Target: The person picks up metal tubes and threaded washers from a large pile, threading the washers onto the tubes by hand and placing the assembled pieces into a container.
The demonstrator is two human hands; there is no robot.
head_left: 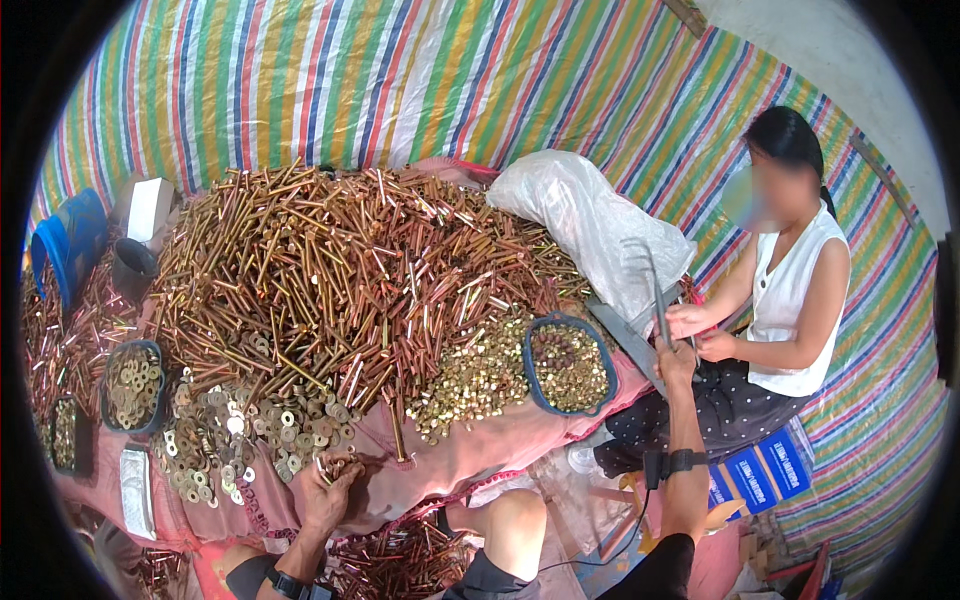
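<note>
My right hand (677, 362) reaches out to the right and is closed round the handle of a small metal hand rake (656, 285), its bent prongs pointing up. Close beside it are a co-worker's hands (690, 321). Next to the rake lies a long grey metal strip (626, 340). My left hand (328, 490) is at the near edge of the cloth, beside a heap of flat washers (225, 430). Its fingers are curled together; what they hold, if anything, is too small to make out.
A large pile of long bolts (320, 270) fills the cloth-covered surface, with nuts (470, 380) in front. Blue baskets hold nuts (570, 368) and washers (133, 385). A clear plastic bag (580, 205) lies behind. The co-worker (795, 290) sits at the right, near blue boxes (765, 470).
</note>
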